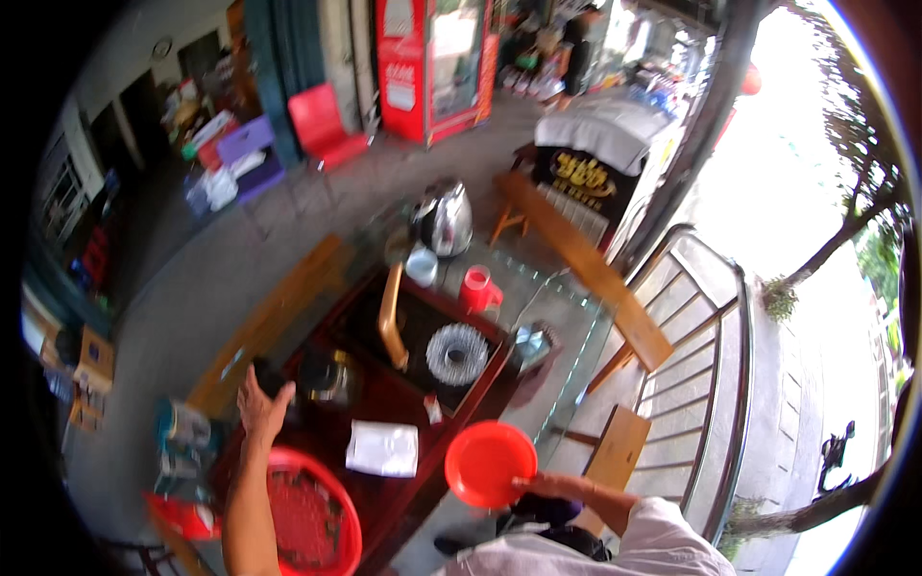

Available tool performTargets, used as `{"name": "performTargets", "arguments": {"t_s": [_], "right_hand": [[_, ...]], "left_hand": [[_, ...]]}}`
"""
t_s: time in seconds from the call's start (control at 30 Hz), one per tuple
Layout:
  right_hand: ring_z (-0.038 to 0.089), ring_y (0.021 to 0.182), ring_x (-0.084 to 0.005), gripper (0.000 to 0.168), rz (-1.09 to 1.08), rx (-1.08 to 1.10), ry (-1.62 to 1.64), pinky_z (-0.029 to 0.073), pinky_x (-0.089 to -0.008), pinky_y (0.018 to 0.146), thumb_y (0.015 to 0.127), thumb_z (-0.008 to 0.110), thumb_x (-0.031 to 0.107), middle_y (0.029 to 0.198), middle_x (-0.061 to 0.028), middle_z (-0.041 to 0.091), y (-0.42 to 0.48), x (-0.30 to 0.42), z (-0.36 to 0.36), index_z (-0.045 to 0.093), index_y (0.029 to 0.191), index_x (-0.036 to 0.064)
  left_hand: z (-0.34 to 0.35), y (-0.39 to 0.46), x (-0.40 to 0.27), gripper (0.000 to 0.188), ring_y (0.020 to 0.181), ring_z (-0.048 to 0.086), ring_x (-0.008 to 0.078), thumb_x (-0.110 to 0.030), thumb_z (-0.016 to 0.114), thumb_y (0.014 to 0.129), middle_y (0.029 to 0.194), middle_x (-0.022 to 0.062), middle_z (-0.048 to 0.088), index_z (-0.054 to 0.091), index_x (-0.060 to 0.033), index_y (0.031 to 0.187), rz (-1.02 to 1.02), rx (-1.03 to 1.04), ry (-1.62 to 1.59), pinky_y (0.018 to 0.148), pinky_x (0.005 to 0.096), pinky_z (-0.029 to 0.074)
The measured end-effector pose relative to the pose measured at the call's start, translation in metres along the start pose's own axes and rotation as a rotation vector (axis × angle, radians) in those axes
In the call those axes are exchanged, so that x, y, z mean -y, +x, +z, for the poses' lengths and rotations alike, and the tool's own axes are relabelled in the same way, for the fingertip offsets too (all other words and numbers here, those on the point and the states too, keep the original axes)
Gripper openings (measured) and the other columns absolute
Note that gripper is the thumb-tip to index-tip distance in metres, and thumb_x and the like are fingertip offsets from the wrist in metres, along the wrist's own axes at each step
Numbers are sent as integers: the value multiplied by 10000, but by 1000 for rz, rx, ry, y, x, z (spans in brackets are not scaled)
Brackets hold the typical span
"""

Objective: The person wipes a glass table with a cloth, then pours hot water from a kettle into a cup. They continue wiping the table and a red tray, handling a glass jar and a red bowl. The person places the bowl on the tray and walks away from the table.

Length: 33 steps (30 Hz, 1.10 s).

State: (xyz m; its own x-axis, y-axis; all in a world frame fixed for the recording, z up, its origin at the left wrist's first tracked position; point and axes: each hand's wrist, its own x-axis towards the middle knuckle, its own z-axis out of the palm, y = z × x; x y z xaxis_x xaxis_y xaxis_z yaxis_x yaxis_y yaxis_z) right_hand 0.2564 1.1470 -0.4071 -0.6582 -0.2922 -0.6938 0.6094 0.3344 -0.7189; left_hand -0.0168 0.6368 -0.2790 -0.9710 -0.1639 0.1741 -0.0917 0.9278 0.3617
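Observation:
My left hand (263,410) reaches over the left side of a dark red wooden tea table (360,504). Its thumb and fingers are spread beside a dark, blurred object (269,372); whether they touch it is unclear. A glass pot (333,378) with a gold-coloured band stands just right of that hand. Under my left forearm sits a large round red basin (306,515), partly covered by the arm. My right hand (536,484) grips the rim of a shallow red plastic bowl (490,461) off the table's right edge. Between the two lies a white packet (382,448).
A ribbed glass ashtray (457,354) and a curved tan bar (390,317) occupy the tea tray. Behind are a red mug (477,289) and a steel kettle (448,219). Wooden benches (583,263) and a metal railing (738,374) flank the right. A person (576,54) stands far back.

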Motion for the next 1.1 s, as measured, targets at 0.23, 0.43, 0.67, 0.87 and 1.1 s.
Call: {"name": "performTargets", "arguments": {"t_s": [0.23,0.43,0.67,0.87,1.1], "right_hand": [[703,943,-159,606,478,204,-182,544,-325,860,875,698,624,1082,-57,742,-38,82,-11,747,1171,98],[685,1093,-257,647,130,315,294,511,-376,1010,938,653,505,1222,-134,700,-33,40,-28,605,1345,5],[643,1191,-332,729,-121,296,705,546,-454,979,922,669,467,1382,-191,601,-66,125,29,477,1453,6],[738,781,-255,409,-102,158,547,622,-364,682,946,698,252,999,-153,735,-50,116,45,615,1242,-18],[725,799,-213,373,-193,114,334,607,-343,679,944,707,239,987,-101,727,-44,112,91,630,1223,3]], "left_hand": [[-52,-173,38,786,1320,437,442,-431,722,913,1408,266,468,388,-26,1497,-194,-226,-195,1142,482,353],[-29,-361,109,723,1137,472,407,-437,751,886,1274,245,488,447,-3,1379,-688,-544,-90,1004,519,394],[0,-391,83,611,877,545,200,-402,756,905,1068,112,492,455,-20,1274,-1120,-631,-1132,728,349,499],[-10,-362,49,305,748,635,129,-210,715,963,863,65,634,610,-11,1170,-570,-536,-490,639,279,519],[55,-235,24,396,968,691,376,-421,645,913,1026,189,694,632,-63,1082,-416,-9,-80,822,516,557]]}}
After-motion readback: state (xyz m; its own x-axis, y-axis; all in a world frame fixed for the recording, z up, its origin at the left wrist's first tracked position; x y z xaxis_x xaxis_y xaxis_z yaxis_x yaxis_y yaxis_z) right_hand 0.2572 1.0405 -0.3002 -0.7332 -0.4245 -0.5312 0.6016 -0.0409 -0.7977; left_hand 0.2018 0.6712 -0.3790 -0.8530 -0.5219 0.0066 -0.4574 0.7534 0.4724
